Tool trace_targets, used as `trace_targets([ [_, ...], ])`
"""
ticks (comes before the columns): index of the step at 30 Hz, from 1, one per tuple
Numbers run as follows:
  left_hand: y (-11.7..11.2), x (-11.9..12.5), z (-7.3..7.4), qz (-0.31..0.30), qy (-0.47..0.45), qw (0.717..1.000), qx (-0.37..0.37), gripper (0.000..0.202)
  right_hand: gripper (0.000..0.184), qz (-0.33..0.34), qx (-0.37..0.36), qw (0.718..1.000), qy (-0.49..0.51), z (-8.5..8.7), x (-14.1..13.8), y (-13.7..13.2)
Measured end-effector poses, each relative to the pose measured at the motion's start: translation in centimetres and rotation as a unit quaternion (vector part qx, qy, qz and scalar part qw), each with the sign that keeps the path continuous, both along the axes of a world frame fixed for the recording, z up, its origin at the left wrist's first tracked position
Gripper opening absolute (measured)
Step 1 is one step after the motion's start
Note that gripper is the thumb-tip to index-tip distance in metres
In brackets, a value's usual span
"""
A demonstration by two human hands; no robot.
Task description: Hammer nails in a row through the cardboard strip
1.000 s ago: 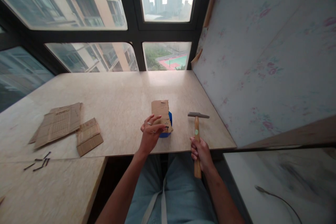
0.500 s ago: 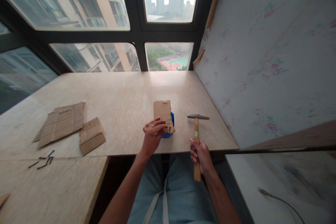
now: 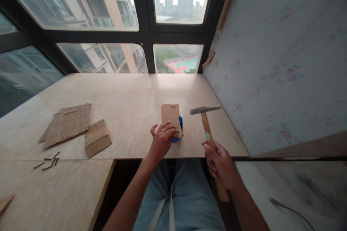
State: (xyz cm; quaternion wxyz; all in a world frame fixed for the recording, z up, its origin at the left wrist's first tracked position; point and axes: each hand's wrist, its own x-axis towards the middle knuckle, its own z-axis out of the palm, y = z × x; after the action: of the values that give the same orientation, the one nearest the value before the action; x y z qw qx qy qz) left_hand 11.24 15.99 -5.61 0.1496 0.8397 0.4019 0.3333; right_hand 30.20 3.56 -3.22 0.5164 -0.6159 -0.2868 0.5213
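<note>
Our right hand (image 3: pixel 221 164), wrapped tight round the hammer (image 3: pixel 207 126), had tilted its head toward the cardboard (image 3: pixel 170 115). Our half-open left hand (image 3: pixel 162 142) pinned it on the blue block (image 3: pixel 179 130) near the bench (image 3: pixel 121 101) edge.

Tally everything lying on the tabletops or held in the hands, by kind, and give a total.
Hammer, in the right hand: 1
Blue object, by the left hand: 1
Cardboard pieces: 4 seen, this one on the blue object, two at left, one at the bottom-left corner; layers may hide more
Nails: about 5, too small to be sure
Total: about 11
</note>
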Motion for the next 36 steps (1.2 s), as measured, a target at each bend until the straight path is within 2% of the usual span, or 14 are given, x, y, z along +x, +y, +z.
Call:
trace_targets([
  [3,0.0,-0.1,0.0,-0.010,0.001,1.000,0.003,0.019,0.036,0.069,0.004,0.985,-0.155,2.4,1.3,-0.8],
  [5,0.0,-0.1,0.0,-0.012,-0.001,1.000,0.003,0.019,0.030,0.117,0.037,0.948,-0.292,4.1,2.0,-1.2],
  [7,0.0,-0.1,-0.2,-0.014,-0.001,1.000,0.002,0.020,0.027,0.173,0.052,0.908,-0.378,5.5,2.4,-1.5],
  [10,0.1,0.0,-0.3,-0.018,0.001,1.000,0.001,0.020,0.027,0.229,0.042,0.865,-0.444,6.7,2.6,-1.7],
  [13,0.2,0.0,-0.4,-0.026,-0.001,1.000,0.000,0.019,0.026,0.248,0.036,0.843,-0.476,6.8,2.3,-1.8],
  [18,0.2,-0.1,-0.4,-0.028,-0.016,0.999,0.002,0.018,0.025,0.234,0.040,0.840,-0.488,6.3,2.0,-1.6],
  [25,0.2,-0.1,-0.5,-0.023,-0.020,0.999,-0.012,0.019,0.020,0.254,0.015,0.824,-0.507,5.2,2.1,-1.4],
  [30,0.1,-0.1,-1.1,-0.019,-0.035,0.999,0.005,0.017,0.021,0.254,0.026,0.837,-0.484,4.8,1.9,-1.3],
  [36,0.2,-0.1,-1.4,-0.020,-0.044,0.999,0.024,0.017,0.020,0.261,0.006,0.833,-0.488,5.0,1.9,-1.0],
])
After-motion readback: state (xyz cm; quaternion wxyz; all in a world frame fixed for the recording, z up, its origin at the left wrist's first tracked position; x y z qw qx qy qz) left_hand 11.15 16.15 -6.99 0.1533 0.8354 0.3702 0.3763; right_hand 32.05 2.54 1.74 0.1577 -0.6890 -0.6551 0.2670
